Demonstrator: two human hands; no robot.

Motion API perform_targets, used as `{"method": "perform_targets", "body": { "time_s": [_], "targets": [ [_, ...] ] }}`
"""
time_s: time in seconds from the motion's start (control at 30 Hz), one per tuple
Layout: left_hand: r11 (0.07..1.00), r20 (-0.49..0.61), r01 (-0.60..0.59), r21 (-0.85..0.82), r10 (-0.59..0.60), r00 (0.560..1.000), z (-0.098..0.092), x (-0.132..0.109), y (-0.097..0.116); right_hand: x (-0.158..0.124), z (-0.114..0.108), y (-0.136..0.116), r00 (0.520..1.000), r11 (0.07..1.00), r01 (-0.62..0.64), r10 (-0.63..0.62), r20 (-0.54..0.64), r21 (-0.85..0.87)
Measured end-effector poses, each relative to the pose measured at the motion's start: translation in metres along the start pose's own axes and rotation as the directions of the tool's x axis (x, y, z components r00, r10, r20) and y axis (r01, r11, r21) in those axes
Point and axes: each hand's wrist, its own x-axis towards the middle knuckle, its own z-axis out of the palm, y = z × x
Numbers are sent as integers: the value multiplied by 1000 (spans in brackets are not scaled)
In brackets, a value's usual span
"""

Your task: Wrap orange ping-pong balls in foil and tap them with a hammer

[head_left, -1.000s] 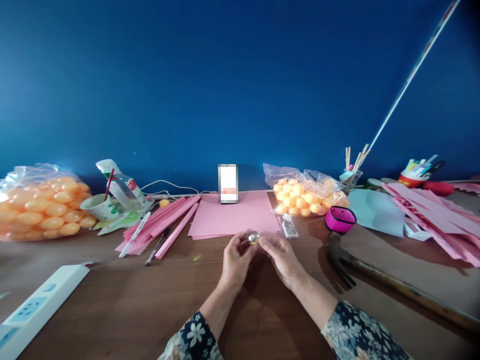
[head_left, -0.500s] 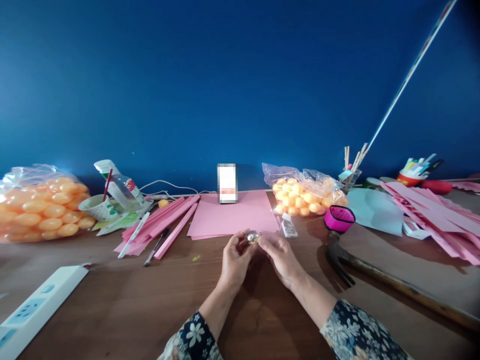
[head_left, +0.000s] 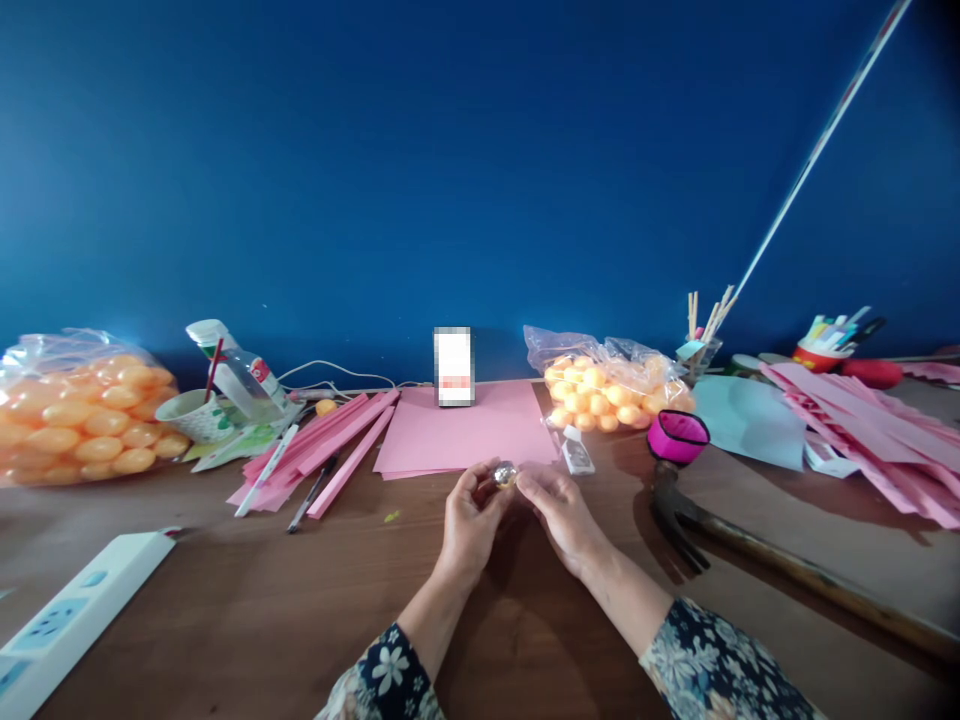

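Observation:
Between my two hands is a small, shiny, silvery round object (head_left: 505, 474), with a yellowish lower edge. My left hand (head_left: 470, 520) is closed on its left side, fingers curled and thumb against it. My right hand (head_left: 566, 518) pinches it from the right with thumb and fingertips. Both hands are above the brown table (head_left: 360, 620), just in front of pink paper sheets (head_left: 465, 435). The object's underside is hidden by the fingers.
Bags of orange balls stand at left (head_left: 97, 420) and right of centre (head_left: 600, 395). Pink strips (head_left: 322, 445) and pens lie left of the sheets. A hammer (head_left: 810, 575) lies at right, a power strip (head_left: 75, 610) at left. A phone (head_left: 454, 367) stands behind.

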Motion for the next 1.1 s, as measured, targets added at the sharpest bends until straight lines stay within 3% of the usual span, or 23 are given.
{"method": "perform_targets", "body": {
  "time_s": [0.37,0.63,1.1],
  "targets": [
    [1000,-25,29,1,-29,999,0,-1,0,2,-2,4,1000,998,29,-30,-8,-62],
    [1000,-16,28,-9,-28,999,1,-1,1,0,1,0,1000,999,2,-3,11,52],
    [999,-18,32,-16,-33,999,1,-1,1,0,2,-2,1000,998,-29,29,10,59]
  ]
}}
